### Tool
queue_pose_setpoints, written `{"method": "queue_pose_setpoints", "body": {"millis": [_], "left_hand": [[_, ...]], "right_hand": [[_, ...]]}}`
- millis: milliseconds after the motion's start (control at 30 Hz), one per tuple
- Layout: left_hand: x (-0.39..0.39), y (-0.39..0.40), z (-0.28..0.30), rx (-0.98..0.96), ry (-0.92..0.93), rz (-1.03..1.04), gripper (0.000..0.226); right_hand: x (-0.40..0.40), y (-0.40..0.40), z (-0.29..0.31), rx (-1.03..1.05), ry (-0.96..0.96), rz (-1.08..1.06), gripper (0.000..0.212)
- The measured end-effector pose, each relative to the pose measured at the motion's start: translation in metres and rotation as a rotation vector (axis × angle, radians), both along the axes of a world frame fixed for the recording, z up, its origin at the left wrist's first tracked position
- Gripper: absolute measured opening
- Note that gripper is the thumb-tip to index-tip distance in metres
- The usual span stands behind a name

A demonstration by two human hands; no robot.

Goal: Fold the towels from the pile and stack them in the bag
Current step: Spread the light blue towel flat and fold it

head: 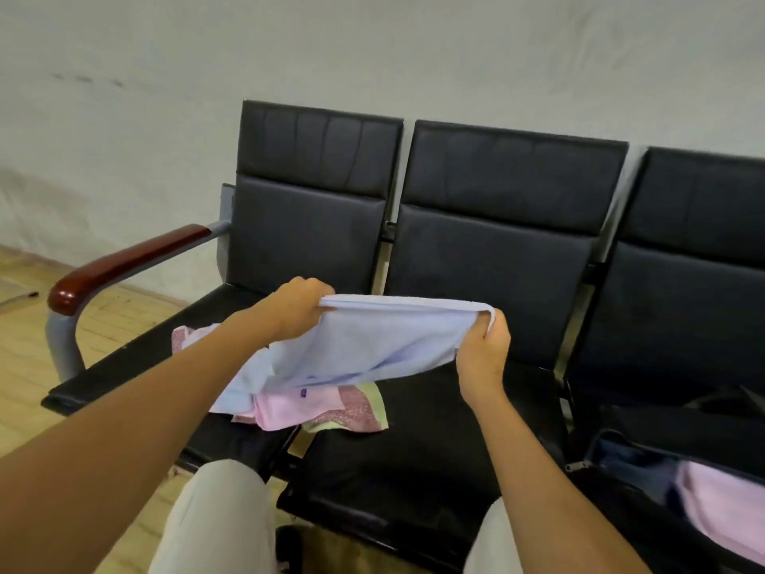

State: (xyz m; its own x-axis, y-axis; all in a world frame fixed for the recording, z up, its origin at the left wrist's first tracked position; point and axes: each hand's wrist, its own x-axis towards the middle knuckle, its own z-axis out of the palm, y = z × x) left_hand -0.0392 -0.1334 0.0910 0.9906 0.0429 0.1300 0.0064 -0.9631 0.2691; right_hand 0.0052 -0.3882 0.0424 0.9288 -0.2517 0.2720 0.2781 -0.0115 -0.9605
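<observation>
So, glossy red-brown wooden armrest [124, 263] on the far left, then a row of black padded leather seats [414, 470] against a plain pale wall [372, 47]. Left hand [296, 308] and right hand [482, 350] each pinch a corner of a soft light-blue towel [372, 341], stretched above the rumpled pink pile [314, 408]. Black zip bag [645, 461] far right, pink folded towel [724, 503] inside.

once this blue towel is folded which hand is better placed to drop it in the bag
Probably the right hand. The open bag sits on the seat to its right, a pink towel already inside. The left hand, gripping the blue towel, is over the pile, farther away.
</observation>
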Motion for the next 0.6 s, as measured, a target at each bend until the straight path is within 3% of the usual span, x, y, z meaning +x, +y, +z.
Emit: {"method": "queue_pose_setpoints", "body": {"millis": [133,267,333,400,467,533,600], "left_hand": [[0.004,-0.029,0.051,-0.163,-0.143,-0.129,0.019],[-0.001,-0.051,0.098,-0.326,-0.208,-0.220,0.020],[-0.008,-0.067,0.121,-0.382,-0.207,-0.246,0.021],[-0.014,-0.077,0.140,-0.420,-0.201,-0.270,0.023],[-0.020,-0.086,0.154,-0.444,-0.202,-0.307,0.029],[-0.023,-0.094,0.164,-0.413,-0.186,-0.317,0.032],[-0.025,-0.101,0.167,-0.363,-0.144,-0.305,0.023]], "right_hand": [[0.003,-0.029,0.056,0.014,-0.018,-0.051,0.023],[-0.013,-0.062,0.118,-0.063,-0.082,0.047,0.030],[-0.030,-0.082,0.147,-0.328,-0.174,0.145,0.040],[-0.042,-0.095,0.168,-0.824,-0.143,0.207,0.052],[-0.053,-0.104,0.184,-1.297,-0.026,0.133,0.057],[-0.056,-0.111,0.189,-1.495,0.015,0.060,0.049],[-0.057,-0.121,0.192,-1.492,0.002,0.004,0.031]]}}
